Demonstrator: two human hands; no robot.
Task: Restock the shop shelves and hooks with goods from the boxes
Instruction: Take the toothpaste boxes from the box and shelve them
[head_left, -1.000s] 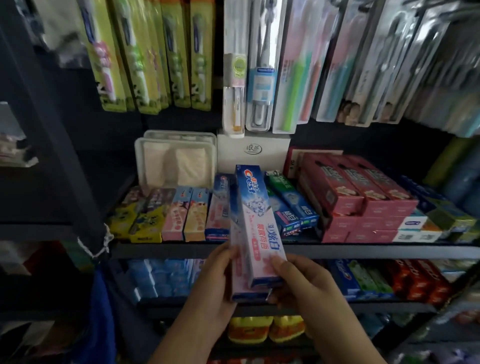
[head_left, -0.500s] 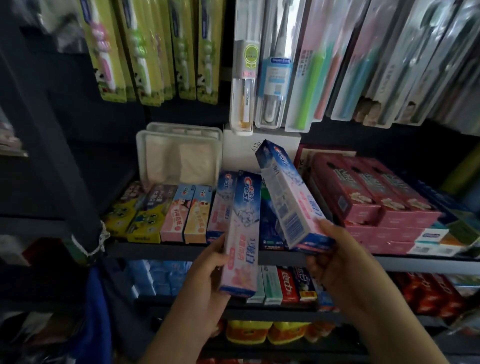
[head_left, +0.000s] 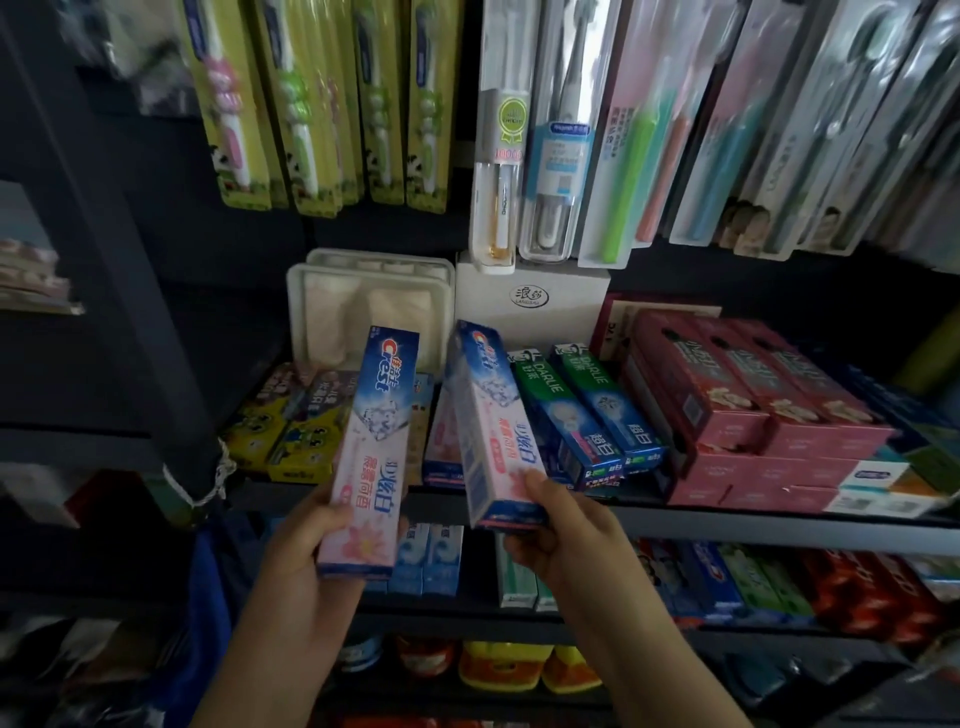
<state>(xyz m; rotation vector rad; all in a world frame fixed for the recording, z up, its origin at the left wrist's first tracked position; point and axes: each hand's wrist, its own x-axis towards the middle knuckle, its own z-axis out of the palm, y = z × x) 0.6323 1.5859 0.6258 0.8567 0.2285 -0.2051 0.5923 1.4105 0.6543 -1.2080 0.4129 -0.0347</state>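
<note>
Two blue-and-pink Crest toothpaste boxes are held up in front of the toothpaste shelf (head_left: 727, 525). My left hand (head_left: 306, 561) grips the lower end of the left Crest box (head_left: 371, 447), which stands nearly upright. My right hand (head_left: 566, 535) grips the lower end of the right Crest box (head_left: 488, 415), which leans over the shelf with its top beside the green and blue Darlie boxes (head_left: 582, 410). Another pink Crest box (head_left: 441, 447) lies on the shelf between the two held ones.
Red toothpaste boxes (head_left: 753, 415) are stacked at the shelf's right, small yellow children's boxes (head_left: 280, 426) at its left. A white tray (head_left: 363, 306) and a white carton (head_left: 535, 301) stand at the back. Toothbrush packs (head_left: 571, 130) hang above. Lower shelves hold more boxes.
The two boxes, first held together, were separated. My right hand then brought its box leftward and down onto the shelf beside the Darlie boxes; my left hand raised its box more upright.
</note>
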